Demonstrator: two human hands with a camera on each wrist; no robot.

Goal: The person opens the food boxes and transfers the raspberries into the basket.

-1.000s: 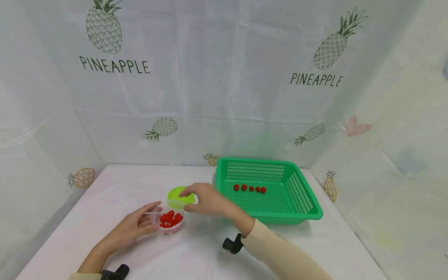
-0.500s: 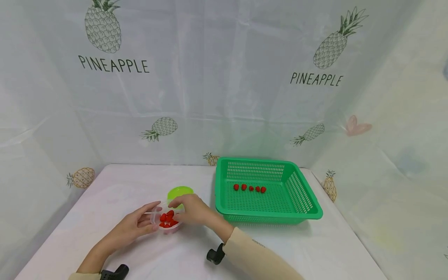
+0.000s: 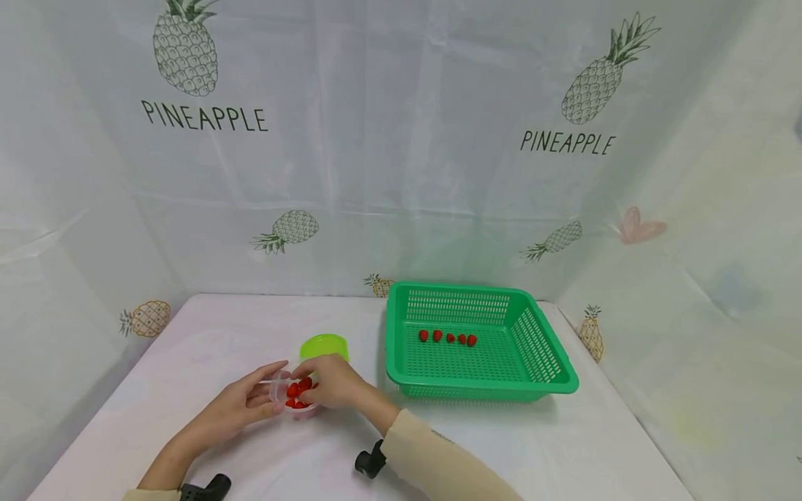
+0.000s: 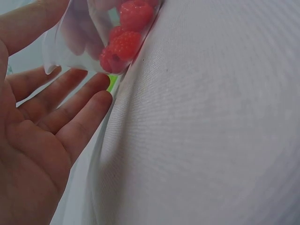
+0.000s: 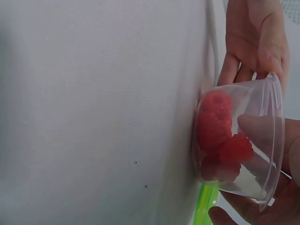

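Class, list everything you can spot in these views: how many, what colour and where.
Basket: one, green, table's right side
Basket berries: five, red, in a row
Bowl: one, clear, between the hands
Bowl berries: several, exact count hidden, red
Disc: one, lime green, beyond the bowl
Table: one, whitish
Backdrop: pale, pineapple-printed, around the table
Wrist devices: two, black
Sleeves: two, beige
Left hand: one, touching the bowl
Right hand: one, at the bowl's opening
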